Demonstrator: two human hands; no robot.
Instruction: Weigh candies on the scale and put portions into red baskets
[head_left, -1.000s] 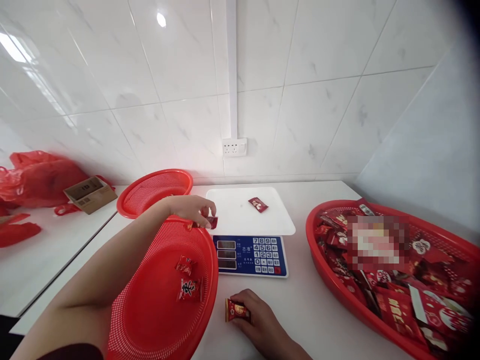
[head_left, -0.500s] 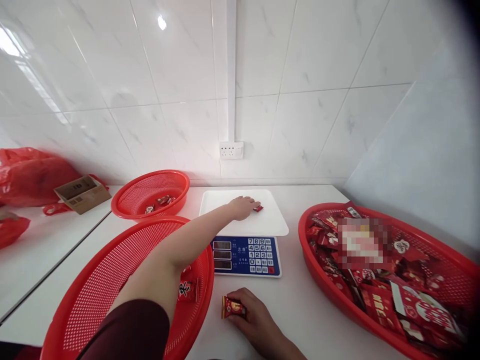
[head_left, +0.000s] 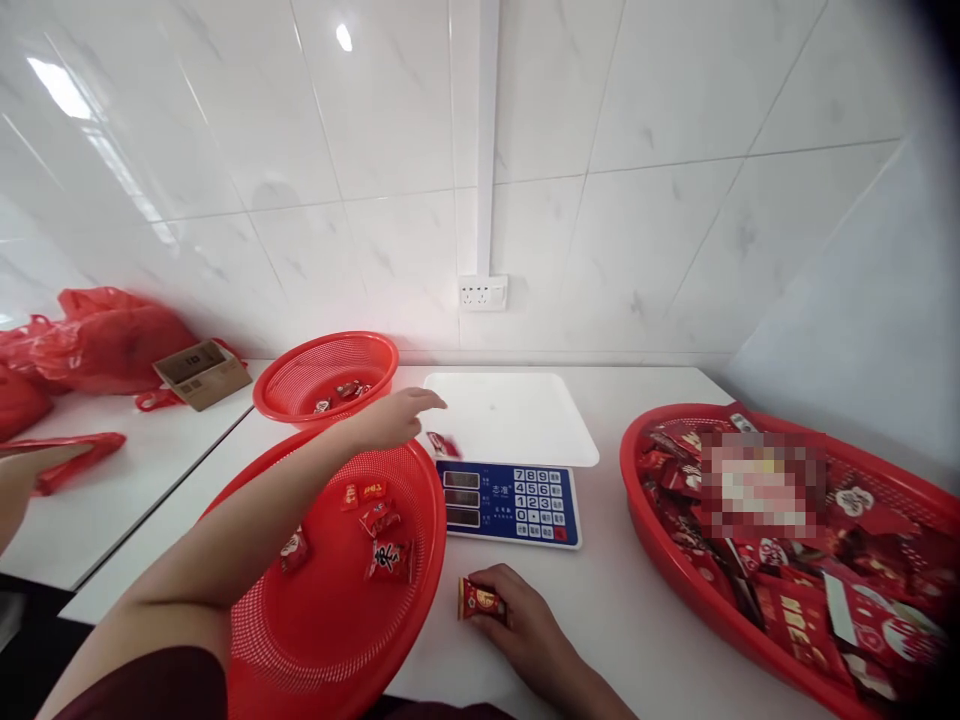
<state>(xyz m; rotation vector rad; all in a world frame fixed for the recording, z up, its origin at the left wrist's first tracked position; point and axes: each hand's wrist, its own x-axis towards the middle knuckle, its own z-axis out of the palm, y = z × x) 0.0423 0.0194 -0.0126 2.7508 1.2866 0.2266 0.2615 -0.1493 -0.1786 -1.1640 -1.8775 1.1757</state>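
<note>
My left hand is over the back rim of the near red basket, beside the left edge of the scale's white tray. Its fingers stretch to the right, apart from a small red packet that shows blurred just below them at the tray's front left corner. My right hand, resting on the table in front of the scale, is closed around a small red-and-gold wrapped candy. Several red packets lie inside the near basket.
A large red basket heaped with red snack packets stands at the right. The scale's blue keypad panel faces me. Behind on the left are another red basket, a cardboard box and red plastic bags. Another person's arm shows far left.
My left hand has drawn back leftward from the tray's middle, and the red packet has moved to the tray's front left corner. My right hand still holds the candy. The view has shifted slightly.
</note>
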